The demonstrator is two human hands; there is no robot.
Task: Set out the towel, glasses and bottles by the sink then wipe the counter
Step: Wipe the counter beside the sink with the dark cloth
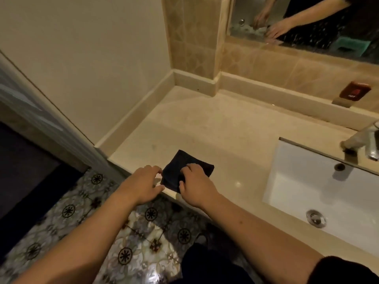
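Observation:
A small dark folded towel [185, 166] lies flat on the beige stone counter [205, 128], close to its front edge and left of the sink [307, 187]. My right hand [194, 185] rests on the towel's near right part, fingers curled onto the cloth. My left hand [143, 184] is at the towel's left edge, with thumb and fingertips touching its border. No glasses or bottles are in view.
A white rectangular basin is sunk into the counter at the right, with a chrome tap [361, 142] behind it. A red-brown sign [354, 90] stands at the back wall under the mirror [307, 21]. Patterned floor tiles [123, 232] lie below the counter edge.

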